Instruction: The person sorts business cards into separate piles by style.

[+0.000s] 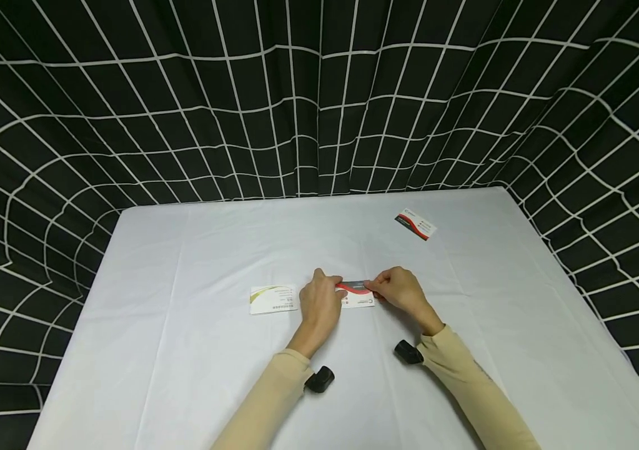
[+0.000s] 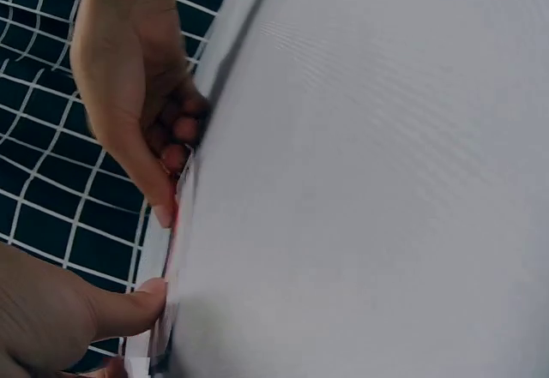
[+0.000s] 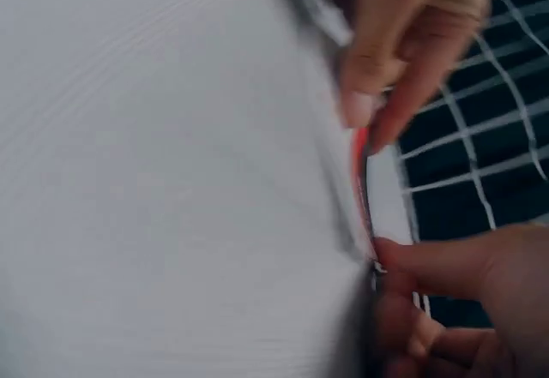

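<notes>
Between the two hands are business cards (image 1: pixel 357 299), white with a red and dark grey band, seen nearly edge-on in both wrist views. My left hand (image 1: pixel 321 301) pinches their left end, its thumb (image 2: pixel 129 312) on the near side. At the right end, my right hand (image 1: pixel 400 289) pinches with thumb and fingertips; its other fingers curl inward. How many cards lie between the fingers cannot be told. Left of the left hand lies a small stack of white business cards (image 1: pixel 273 300) with a gold-green curve.
Another red, black and white business card (image 1: pixel 416 224) lies at the back right of the white-covered table (image 1: pixel 212 262). A black curtain with a white grid (image 1: pixel 308 119) rises behind the table and at both sides. Black wrist cameras (image 1: pixel 320 379) jut from both sleeves.
</notes>
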The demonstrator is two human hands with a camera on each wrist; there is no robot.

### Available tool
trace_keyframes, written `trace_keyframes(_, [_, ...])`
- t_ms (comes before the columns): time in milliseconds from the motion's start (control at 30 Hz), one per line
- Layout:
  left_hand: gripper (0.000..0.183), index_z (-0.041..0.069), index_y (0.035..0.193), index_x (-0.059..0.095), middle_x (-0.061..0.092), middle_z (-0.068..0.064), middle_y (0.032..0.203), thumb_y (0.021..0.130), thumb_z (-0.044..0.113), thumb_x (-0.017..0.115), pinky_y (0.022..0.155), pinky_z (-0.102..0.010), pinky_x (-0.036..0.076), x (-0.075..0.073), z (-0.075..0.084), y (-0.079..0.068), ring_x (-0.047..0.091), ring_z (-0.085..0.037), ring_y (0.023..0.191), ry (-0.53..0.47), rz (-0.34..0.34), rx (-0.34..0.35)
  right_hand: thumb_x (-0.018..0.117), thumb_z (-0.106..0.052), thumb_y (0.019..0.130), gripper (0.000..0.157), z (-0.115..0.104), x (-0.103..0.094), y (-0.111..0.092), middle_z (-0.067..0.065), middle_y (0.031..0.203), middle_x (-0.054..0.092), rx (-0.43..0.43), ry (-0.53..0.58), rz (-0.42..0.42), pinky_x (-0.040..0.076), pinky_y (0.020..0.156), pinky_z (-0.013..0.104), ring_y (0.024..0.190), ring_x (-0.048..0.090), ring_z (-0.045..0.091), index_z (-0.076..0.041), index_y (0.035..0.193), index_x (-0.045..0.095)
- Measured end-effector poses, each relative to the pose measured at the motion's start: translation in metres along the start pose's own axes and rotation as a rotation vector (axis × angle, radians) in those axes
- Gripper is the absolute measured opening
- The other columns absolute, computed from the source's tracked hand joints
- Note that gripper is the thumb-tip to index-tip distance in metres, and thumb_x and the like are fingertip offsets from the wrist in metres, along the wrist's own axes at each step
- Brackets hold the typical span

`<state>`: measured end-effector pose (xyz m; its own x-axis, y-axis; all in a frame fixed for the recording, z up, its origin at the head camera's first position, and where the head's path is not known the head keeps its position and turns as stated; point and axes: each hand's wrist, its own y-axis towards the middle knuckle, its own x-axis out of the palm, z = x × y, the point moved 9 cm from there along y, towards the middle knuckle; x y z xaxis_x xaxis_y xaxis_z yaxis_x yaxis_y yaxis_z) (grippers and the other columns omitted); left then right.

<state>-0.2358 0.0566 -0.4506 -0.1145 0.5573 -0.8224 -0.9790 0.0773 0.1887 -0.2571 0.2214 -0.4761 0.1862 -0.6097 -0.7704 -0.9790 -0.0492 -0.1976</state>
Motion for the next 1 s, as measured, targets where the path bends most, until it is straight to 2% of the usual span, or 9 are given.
trace_keyframes(100, [0.031, 0.01, 0.098, 0.07, 0.051, -0.005, 0.078, 0.071, 0.024, 0.075, 0.053, -0.031, 0.044, 0.002, 0.001, 0.002, 0.059, -0.021, 0.061, 0.048, -0.001, 0.007, 0.068, -0.033, 0.078, 0.024, -0.006, -0.004, 0.0, -0.004, 0.055, 0.056, -0.047, -0.086, 0.062, 0.032, 0.045, 0.025, 0.05, 0.044, 0.012, -0.012, 0.066, 0.069])
trace_keyframes(200, [0.031, 0.01, 0.098, 0.069, 0.054, -0.006, 0.077, 0.071, 0.024, 0.075, 0.051, -0.032, 0.044, 0.002, 0.003, 0.004, 0.06, -0.022, 0.062, 0.092, -0.003, 0.017, 0.07, -0.033, 0.077, 0.023, -0.009, -0.008, 0.001, -0.004, 0.057, 0.058, -0.08, -0.089, 0.073, 0.032, 0.046, 0.025, 0.051, 0.044, 0.012, -0.012, 0.068, 0.07])
trace_keyframes(400, [0.023, 0.009, 0.097, 0.069, 0.058, -0.005, 0.074, 0.076, 0.019, 0.072, 0.047, -0.032, 0.044, 0.004, 0.004, 0.003, 0.06, -0.021, 0.058, 0.138, 0.015, 0.045, 0.065, -0.036, 0.081, 0.029, 0.002, -0.01, 0.011, -0.002, 0.056, 0.056, -0.075, 0.054, -0.028, 0.037, 0.046, 0.024, 0.049, 0.046, 0.01, -0.009, 0.072, 0.068])
trace_keyframes(500, [0.018, 0.008, 0.095, 0.069, 0.058, -0.005, 0.073, 0.08, 0.018, 0.067, 0.047, -0.031, 0.044, 0.006, 0.006, 0.0, 0.059, -0.02, 0.058, 0.116, 0.024, 0.056, 0.063, -0.036, 0.083, 0.03, 0.013, -0.035, 0.024, 0.003, 0.061, 0.06, -0.066, 0.044, -0.013, 0.04, 0.048, 0.024, 0.051, 0.049, 0.011, -0.007, 0.078, 0.067])
trace_keyframes(567, [0.016, 0.008, 0.094, 0.068, 0.059, -0.003, 0.072, 0.081, 0.018, 0.066, 0.048, -0.031, 0.043, 0.004, 0.009, -0.001, 0.059, -0.019, 0.058, 0.083, 0.035, 0.059, 0.064, -0.036, 0.082, 0.03, 0.021, -0.061, 0.036, 0.006, 0.07, 0.062, -0.059, -0.034, 0.059, 0.039, 0.052, 0.027, 0.057, 0.051, 0.015, -0.007, 0.085, 0.066])
trace_keyframes(700, [0.013, 0.008, 0.091, 0.069, 0.059, -0.002, 0.071, 0.083, 0.017, 0.064, 0.046, -0.027, 0.041, 0.002, 0.019, -0.003, 0.058, -0.015, 0.057, 0.024, 0.029, 0.087, 0.067, -0.031, 0.081, 0.046, 0.045, -0.101, 0.066, 0.018, 0.102, 0.062, 0.013, -0.085, 0.117, 0.042, 0.072, 0.04, 0.086, 0.054, 0.029, 0.0, 0.113, 0.057])
trace_keyframes(800, [0.012, 0.007, 0.091, 0.069, 0.06, -0.001, 0.071, 0.084, 0.015, 0.062, 0.046, -0.022, 0.039, 0.004, 0.028, -0.004, 0.056, -0.012, 0.055, -0.003, -0.007, 0.127, 0.07, -0.028, 0.078, 0.064, 0.063, -0.108, 0.085, 0.025, 0.117, 0.052, 0.069, -0.103, 0.057, 0.037, 0.087, 0.047, 0.102, 0.047, 0.035, 0.007, 0.125, 0.044])
trace_keyframes(867, [0.012, 0.008, 0.092, 0.069, 0.06, -0.001, 0.071, 0.085, 0.015, 0.061, 0.046, -0.019, 0.038, 0.006, 0.032, -0.004, 0.054, -0.009, 0.055, -0.01, -0.03, 0.147, 0.072, -0.026, 0.075, 0.068, 0.07, -0.107, 0.095, 0.026, 0.117, 0.051, 0.085, -0.136, 0.023, 0.036, 0.09, 0.048, 0.103, 0.045, 0.035, 0.01, 0.125, 0.043])
trace_keyframes(1000, [0.013, 0.009, 0.093, 0.069, 0.06, 0.0, 0.072, 0.084, 0.016, 0.063, 0.047, -0.018, 0.037, 0.007, 0.034, -0.002, 0.052, -0.007, 0.055, -0.024, -0.038, 0.16, 0.075, -0.024, 0.071, 0.055, 0.074, -0.107, 0.102, 0.024, 0.105, 0.056, 0.089, -0.194, 0.035, 0.039, 0.082, 0.044, 0.091, 0.048, 0.033, 0.009, 0.11, 0.056])
